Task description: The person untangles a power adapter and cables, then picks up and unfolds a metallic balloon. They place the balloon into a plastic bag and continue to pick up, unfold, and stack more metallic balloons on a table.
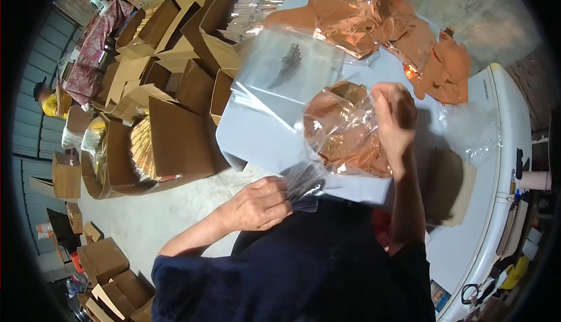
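Observation:
A clear plastic bag (312, 123) with copper-coloured shiny sheets (350, 138) in it lies at the front of the white table (251, 135). My left hand (257, 204) is closed on the bag's gathered end, just off the table's front edge. At the bag's right side my right hand (395, 114) has its fingers curled and pressed together on the plastic. Its fingertips are partly hidden. Behind the bag lies a stack of flat clear plastic bags (280, 71) with dark print on top.
More copper-coloured sheets (374, 24) spread along the table's back. Loose clear plastic (470, 132) and a brown flat piece (450, 184) lie to the right, on a white surface (488, 205). Open cardboard boxes (181, 141) crowd the left. A person in yellow (51, 103) is far left.

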{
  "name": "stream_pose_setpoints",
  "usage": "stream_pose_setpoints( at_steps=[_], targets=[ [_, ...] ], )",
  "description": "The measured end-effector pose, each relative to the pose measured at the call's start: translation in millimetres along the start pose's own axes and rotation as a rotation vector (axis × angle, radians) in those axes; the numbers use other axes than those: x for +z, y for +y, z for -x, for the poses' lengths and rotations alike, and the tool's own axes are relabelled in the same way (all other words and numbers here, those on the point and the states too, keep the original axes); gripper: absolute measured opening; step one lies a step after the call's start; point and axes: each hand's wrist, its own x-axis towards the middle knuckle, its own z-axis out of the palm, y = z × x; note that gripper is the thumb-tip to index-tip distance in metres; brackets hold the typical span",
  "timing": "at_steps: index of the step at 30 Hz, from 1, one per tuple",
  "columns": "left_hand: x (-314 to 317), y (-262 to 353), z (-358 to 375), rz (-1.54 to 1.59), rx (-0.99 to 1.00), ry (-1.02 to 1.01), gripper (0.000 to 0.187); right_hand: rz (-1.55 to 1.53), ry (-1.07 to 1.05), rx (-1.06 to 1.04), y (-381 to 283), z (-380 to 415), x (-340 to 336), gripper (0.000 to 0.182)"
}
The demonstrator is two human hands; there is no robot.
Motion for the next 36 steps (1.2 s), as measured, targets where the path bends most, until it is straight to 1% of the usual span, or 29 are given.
stream_pose_setpoints(
  at_steps=[1, 2, 3, 4, 5, 6, 7, 10, 11, 12, 14, 16, 17, 18, 20, 23, 26, 27, 29, 30, 31, 32, 33, 34, 35, 36],
  targets=[
    [-2.9, -0.9, -0.7, 0.014, -0.043, -0.015, 0.02, -0.028, 0.034, -0.017, 4.4, -2.7, -3.0, 0.003],
    [-4.4, 0.4, 0.3, 0.036, -0.088, -0.04, 0.021, -0.124, -0.018, 0.038, 2.7, 1.4, -4.2, 0.002],
    [-5.1, -1.5, -1.6, -0.014, -0.133, -0.043, 0.026, -0.219, -0.067, 0.095, -5.9, 3.5, -6.3, 0.002],
    [-6.3, -3.2, -5.3, -0.053, -0.161, -0.004, 0.027, -0.314, -0.114, 0.146, -12.5, 3.5, -6.9, 0.003],
    [-8.6, -4.1, -10.5, -0.095, -0.189, 0.041, 0.029, -0.336, -0.071, 0.119, -14.5, 1.0, -5.7, 0.007],
    [-13.9, -3.9, -18.2, -0.139, -0.216, 0.088, 0.03, -0.339, -0.084, 0.116, -15.7, -0.3, -6.7, 0.007],
    [-27.3, 0.6, -30.1, -0.241, -0.172, 0.116, 0.036, -0.343, -0.097, 0.113, -17.0, -1.2, -8.2, 0.007],
    [-56.8, 23.0, -56.5, -0.241, -0.08, 0.247, 0.035, -0.354, -0.128, 0.112, -23.9, -2.9, -15.3, 0.008],
    [-59.3, 26.0, -62.1, -0.173, -0.044, 0.334, 0.033, -0.357, -0.136, 0.115, -25.6, -2.0, -16.8, 0.008],
    [-61.7, 31.6, -65.2, -0.057, -0.054, 0.436, 0.026, -0.329, -0.131, 0.089, -25.3, -0.8, -16.7, 0.008],
    [-64.7, 36.3, -75.4, 0.094, -0.061, 0.458, 0.018, -0.263, -0.123, 0.033, -21.6, 0.5, -18.6, 0.01],
    [-47.2, 31.0, -98.4, 0.341, -0.154, 0.319, 0.014, -0.283, -0.121, 0.047, -21.4, 2.2, -20.4, 0.011],
    [-31.5, 26.0, -108.0, 0.304, -0.201, 0.232, 0.012, -0.299, -0.123, 0.053, -22.1, 3.7, -20.6, 0.011],
    [-20.0, 21.2, -108.8, 0.305, -0.341, 0.074, 0.011, -0.331, -0.075, 0.092, -22.9, 6.0, -21.4, 0.011],
    [5.3, -1.5, -104.9, 0.389, -0.556, -0.063, 0.011, -0.395, 0.027, 0.169, -25.0, 12.1, -24.0, 0.012],
    [45.9, -36.4, -82.3, 0.084, -0.584, -0.015, 0.012, -0.316, 0.084, 0.186, -31.1, 22.8, -32.6, 0.011],
    [66.0, -45.3, -69.0, -0.101, -0.598, 0.057, 0.018, -0.381, 0.034, 0.201, -32.6, 33.6, -33.1, 0.012],
    [75.3, -55.7, -63.4, -0.132, -0.596, 0.02, 0.027, -0.355, 0.067, 0.088, -32.3, 36.3, -32.4, 0.014],
    [87.8, -78.2, -56.3, -0.2, -0.592, -0.051, 0.05, -0.347, 0.213, 0.031, -36.1, 41.1, -32.5, 0.015],
    [84.2, -74.0, -61.4, -0.16, -0.642, -0.029, 0.059, -0.342, 0.288, 0.004, -38.6, 45.0, -32.9, 0.016],
    [78.3, -64.2, -72.2, -0.118, -0.693, -0.007, 0.069, -0.376, 0.26, 0.076, -34.5, 54.6, -34.4, 0.017],
    [73.1, -56.3, -81.2, -0.074, -0.745, 0.016, 0.079, -0.407, 0.147, 0.013, -32.1, 59.1, -38.1, 0.012],
    [69.0, -52.5, -88.0, -0.082, -0.814, -0.01, 0.084, -0.436, 0.034, -0.051, -31.7, 60.2, -42.3, 0.012],
    [65.6, -50.2, -94.9, -0.091, -0.882, -0.036, 0.09, -0.463, -0.078, -0.115, -32.9, 59.5, -45.5, 0.015],
    [64.1, -50.3, -99.7, -0.1, -0.945, -0.064, 0.095, -0.607, -0.331, -0.047, -35.2, 57.8, -58.0, 0.027],
    [65.0, -52.1, -99.8, -0.059, -0.918, -0.027, 0.098, -0.613, -0.233, 0.026, -28.8, 63.3, -53.7, 0.027]
  ],
)
